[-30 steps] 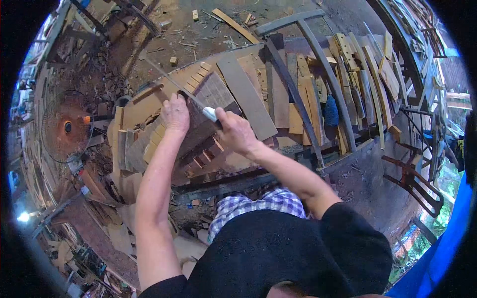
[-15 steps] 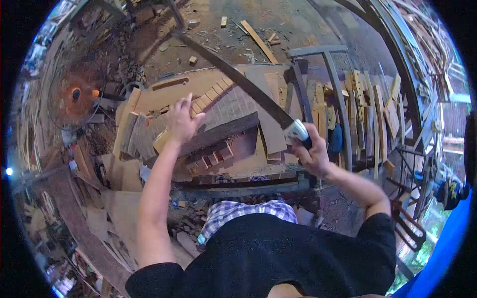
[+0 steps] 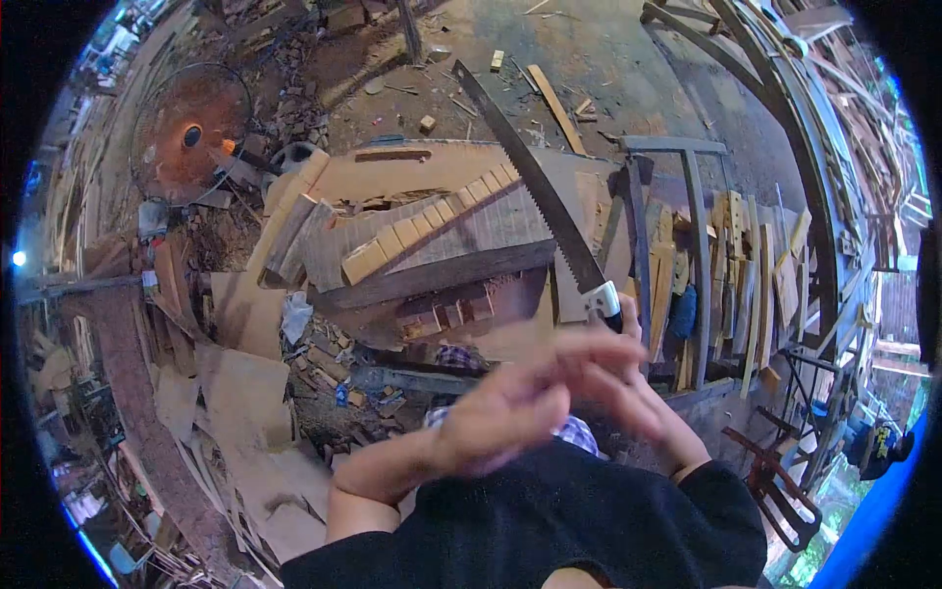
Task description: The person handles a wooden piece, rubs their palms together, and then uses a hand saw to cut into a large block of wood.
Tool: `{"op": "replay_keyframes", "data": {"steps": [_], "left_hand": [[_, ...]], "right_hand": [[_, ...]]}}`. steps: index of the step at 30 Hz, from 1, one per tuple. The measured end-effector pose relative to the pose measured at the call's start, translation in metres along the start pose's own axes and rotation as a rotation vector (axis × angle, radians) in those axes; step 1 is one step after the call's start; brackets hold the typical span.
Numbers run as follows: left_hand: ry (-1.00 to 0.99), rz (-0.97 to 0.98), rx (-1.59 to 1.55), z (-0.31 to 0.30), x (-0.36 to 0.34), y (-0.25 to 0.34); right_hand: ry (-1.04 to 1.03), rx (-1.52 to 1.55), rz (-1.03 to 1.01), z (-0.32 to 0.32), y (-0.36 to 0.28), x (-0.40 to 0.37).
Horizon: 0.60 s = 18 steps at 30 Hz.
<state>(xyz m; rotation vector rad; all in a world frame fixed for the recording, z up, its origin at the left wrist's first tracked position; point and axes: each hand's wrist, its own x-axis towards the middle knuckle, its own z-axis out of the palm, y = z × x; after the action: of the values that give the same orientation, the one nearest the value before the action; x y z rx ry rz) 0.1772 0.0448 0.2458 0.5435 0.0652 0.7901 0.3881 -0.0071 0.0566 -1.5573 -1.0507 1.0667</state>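
In my right hand [image 3: 631,329] is a handsaw [image 3: 535,182], gripped by its white and dark handle. Its long toothed blade points up and away, across the right end of a notched wooden strip [image 3: 407,233]. The strip, cut into several blocks along its length, lies slantwise on a thick grey-brown plank [image 3: 446,257]. My left hand [image 3: 530,393] is raised close to the camera, off the wood, with fingers stretched out and blurred by motion. It partly covers my right hand and forearm.
A fan with an orange centre [image 3: 193,134] stands at the left. Lengths of timber [image 3: 736,265] lean in a row at the right beside a grey wooden frame [image 3: 699,245]. Offcuts [image 3: 329,363] litter the ground, and a bow saw [image 3: 780,481] is at lower right.
My left hand has left the notched strip and come back towards my body and to the right. The saw blade has swung more upright, still in my right hand. The view has shifted.
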Motion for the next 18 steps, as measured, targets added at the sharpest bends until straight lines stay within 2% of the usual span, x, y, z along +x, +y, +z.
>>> {"op": "replay_keyframes", "data": {"steps": [1,3,4,5,6,8,9,11,12,14,15,17,18], "left_hand": [[-0.061,0.020,-0.073,0.020,-0.007,0.008],[-0.239,0.044,-0.124,0.035,-0.019,0.018],[-0.249,-0.059,-0.324,0.042,-0.035,0.019],[-0.215,0.087,-0.730,0.069,-0.027,0.014],[-0.510,0.041,-0.577,0.044,-0.029,-0.001],[-0.126,0.024,-0.688,0.073,-0.050,0.013],[-0.131,0.033,-0.684,0.072,-0.053,0.012],[-0.301,0.103,-0.680,0.065,-0.058,0.003],[-0.303,0.120,-0.676,0.060,-0.066,-0.010],[-0.244,0.480,-0.020,0.053,-0.071,-0.028],[-0.241,0.489,-0.019,0.048,-0.072,-0.024],[-0.496,0.402,-0.028,0.033,-0.069,-0.005],[-0.482,0.411,-0.022,0.028,-0.072,-0.005]], "right_hand": [[-0.041,-0.047,0.086,0.002,-0.014,-0.002],[-0.058,-0.021,0.036,0.007,-0.014,-0.003],[-0.072,0.002,-0.010,0.010,-0.014,-0.003],[-0.096,-0.042,0.008,0.013,-0.017,-0.003],[-0.105,-0.041,0.004,0.016,-0.021,-0.004],[-0.106,-0.046,0.004,0.023,-0.029,-0.005],[-0.113,-0.048,-0.004,0.025,-0.028,-0.005],[-0.101,-0.005,0.028,0.029,-0.021,-0.006],[-0.116,-0.012,0.023,0.032,-0.020,-0.007],[-0.136,0.046,0.025,0.036,-0.018,-0.007],[-0.145,0.042,0.023,0.036,-0.017,-0.007],[-0.166,0.025,0.043,0.037,-0.015,-0.009],[-0.183,0.026,0.048,0.039,-0.016,-0.011]]}}
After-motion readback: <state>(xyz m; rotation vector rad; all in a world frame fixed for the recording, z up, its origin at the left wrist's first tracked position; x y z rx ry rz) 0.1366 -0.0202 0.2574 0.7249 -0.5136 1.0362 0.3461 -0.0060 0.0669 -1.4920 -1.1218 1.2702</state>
